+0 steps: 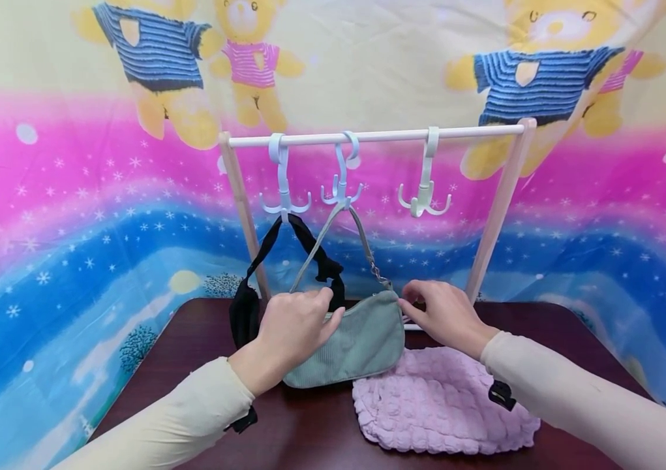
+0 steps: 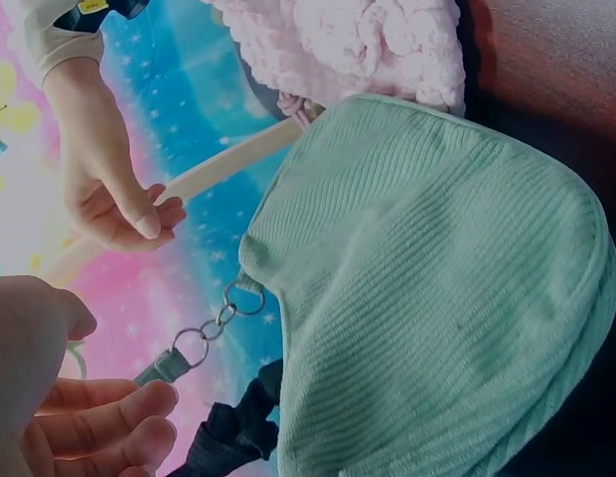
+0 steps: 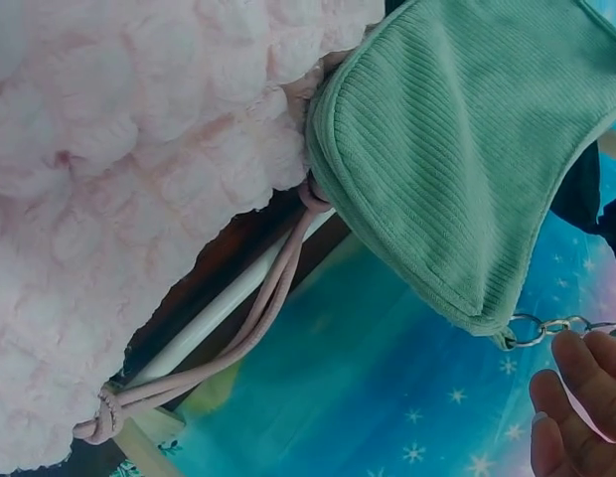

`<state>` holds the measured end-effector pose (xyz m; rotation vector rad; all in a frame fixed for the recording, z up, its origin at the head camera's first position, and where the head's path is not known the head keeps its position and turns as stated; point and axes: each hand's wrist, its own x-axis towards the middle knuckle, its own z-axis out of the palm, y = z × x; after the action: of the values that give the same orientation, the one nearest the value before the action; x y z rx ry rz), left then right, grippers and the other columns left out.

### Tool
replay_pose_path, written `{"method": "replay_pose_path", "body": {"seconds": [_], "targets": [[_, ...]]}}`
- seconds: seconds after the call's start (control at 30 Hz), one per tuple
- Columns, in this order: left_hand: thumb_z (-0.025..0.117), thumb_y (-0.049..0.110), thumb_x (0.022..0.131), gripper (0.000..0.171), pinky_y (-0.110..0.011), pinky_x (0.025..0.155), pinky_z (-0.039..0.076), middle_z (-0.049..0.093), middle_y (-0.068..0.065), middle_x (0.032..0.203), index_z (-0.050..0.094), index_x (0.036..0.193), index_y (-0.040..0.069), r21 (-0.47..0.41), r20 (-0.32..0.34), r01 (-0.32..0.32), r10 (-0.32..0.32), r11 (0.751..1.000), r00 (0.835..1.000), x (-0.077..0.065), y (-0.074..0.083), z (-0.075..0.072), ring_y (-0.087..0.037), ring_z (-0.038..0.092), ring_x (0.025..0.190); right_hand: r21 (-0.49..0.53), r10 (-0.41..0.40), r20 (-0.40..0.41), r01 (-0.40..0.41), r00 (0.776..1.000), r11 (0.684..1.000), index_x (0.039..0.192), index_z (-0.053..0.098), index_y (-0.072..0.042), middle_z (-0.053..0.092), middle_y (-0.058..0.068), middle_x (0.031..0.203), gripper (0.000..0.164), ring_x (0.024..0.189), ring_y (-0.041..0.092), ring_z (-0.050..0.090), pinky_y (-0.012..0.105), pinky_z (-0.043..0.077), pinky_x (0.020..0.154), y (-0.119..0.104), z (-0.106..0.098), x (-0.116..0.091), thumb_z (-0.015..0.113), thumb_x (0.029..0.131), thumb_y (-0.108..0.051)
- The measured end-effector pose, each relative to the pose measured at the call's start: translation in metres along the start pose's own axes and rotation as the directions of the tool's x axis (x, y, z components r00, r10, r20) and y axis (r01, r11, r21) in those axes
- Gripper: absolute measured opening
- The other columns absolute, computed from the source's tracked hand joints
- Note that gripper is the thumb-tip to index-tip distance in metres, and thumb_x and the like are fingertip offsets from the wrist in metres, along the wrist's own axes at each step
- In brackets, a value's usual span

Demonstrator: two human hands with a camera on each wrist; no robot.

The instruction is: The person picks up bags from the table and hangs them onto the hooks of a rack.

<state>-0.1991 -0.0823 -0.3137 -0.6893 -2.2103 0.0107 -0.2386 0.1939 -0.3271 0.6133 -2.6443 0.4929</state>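
A green corduroy shoulder bag [image 1: 362, 339] hangs by its thin strap [image 1: 362, 232] from the middle blue hook [image 1: 342, 189]. My left hand [image 1: 294, 326] is in front of the bag's left part in the head view; its fingers look loose and hold nothing in the left wrist view. By the bag's upper right corner is my right hand [image 1: 447, 313], its fingers loosely bent and apart from the bag in the left wrist view. A metal ring chain [image 2: 214, 323] joins strap and bag, close to the right fingertips [image 3: 586, 373] in the right wrist view.
A black bag [image 1: 244, 313] hangs from the left hook [image 1: 284, 196], partly behind the green one. A pale green hook [image 1: 423, 196] is farther right on the white rail [image 1: 391, 136]. A pink puffy bag [image 1: 444, 405] lies on the dark table [image 1: 192, 346].
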Motion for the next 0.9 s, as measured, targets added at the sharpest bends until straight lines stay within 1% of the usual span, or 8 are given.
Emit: {"method": "replay_pose_path", "body": {"seconds": [0.1,0.3,0.57,0.73,0.83,0.9], "targets": [[0.074,0.043,0.090,0.029,-0.020,0.039,0.027,0.041,0.006,0.049,0.069,0.084,0.016,-0.007,0.010,-0.006,0.006,1.000,1.000,0.001,0.004,0.001,-0.006,0.039,0.040,-0.012,0.001,0.004,-0.001,1.000,1.000,0.104,0.074,-0.017,0.074,-0.003,0.089,0.015,0.074,0.009,0.065,0.032,0.053,0.064,0.001,-0.002,-0.001,0.070,0.096,-0.029],[0.073,0.043,0.091,0.029,-0.019,0.039,0.021,0.041,0.007,0.049,0.066,0.081,0.017,-0.020,0.006,-0.027,0.027,0.999,1.000,0.003,0.009,0.004,-0.006,0.038,0.039,-0.020,0.002,-0.004,-0.002,1.000,1.000,0.102,0.074,-0.017,0.074,-0.004,0.087,0.014,0.077,0.011,0.068,0.034,0.054,0.065,0.003,-0.005,-0.003,0.071,0.095,-0.029],[0.075,0.042,0.090,0.030,-0.021,0.039,0.028,0.041,0.007,0.049,0.064,0.077,0.018,-0.042,0.009,-0.042,0.043,0.998,0.999,0.003,0.018,0.009,-0.006,0.043,0.040,-0.020,0.007,0.006,-0.007,1.000,1.000,0.100,0.075,-0.017,0.074,-0.006,0.085,0.012,0.076,0.011,0.068,0.034,0.053,0.065,0.009,-0.007,-0.008,0.071,0.095,-0.028],[0.074,0.043,0.090,0.031,-0.022,0.039,0.030,0.042,0.007,0.048,0.062,0.075,0.018,-0.019,0.015,-0.048,0.048,0.999,0.999,0.003,0.022,0.013,-0.007,0.045,0.040,-0.031,0.023,0.024,-0.022,0.999,0.999,0.101,0.075,-0.017,0.074,-0.006,0.085,0.015,0.073,0.008,0.067,0.031,0.052,0.062,0.012,-0.009,-0.011,0.070,0.095,-0.029],[0.071,0.043,0.092,0.030,-0.021,0.039,0.027,0.044,0.008,0.049,0.063,0.076,0.019,-0.016,0.025,-0.055,0.056,0.998,0.998,0.002,0.025,0.016,-0.006,0.044,0.040,-0.039,0.040,0.034,-0.039,0.999,0.998,0.102,0.075,-0.016,0.074,-0.006,0.084,0.017,0.071,0.006,0.065,0.028,0.050,0.060,0.014,-0.009,-0.013,0.070,0.095,-0.031],[0.071,0.043,0.093,0.030,-0.020,0.039,0.022,0.044,0.008,0.048,0.063,0.077,0.019,-0.028,0.035,-0.057,0.058,0.998,0.998,0.001,0.026,0.017,-0.006,0.042,0.040,-0.037,0.045,0.035,-0.044,0.998,0.998,0.102,0.075,-0.016,0.074,-0.006,0.084,0.017,0.070,0.005,0.064,0.028,0.049,0.058,0.015,-0.009,-0.015,0.070,0.095,-0.031]]}}
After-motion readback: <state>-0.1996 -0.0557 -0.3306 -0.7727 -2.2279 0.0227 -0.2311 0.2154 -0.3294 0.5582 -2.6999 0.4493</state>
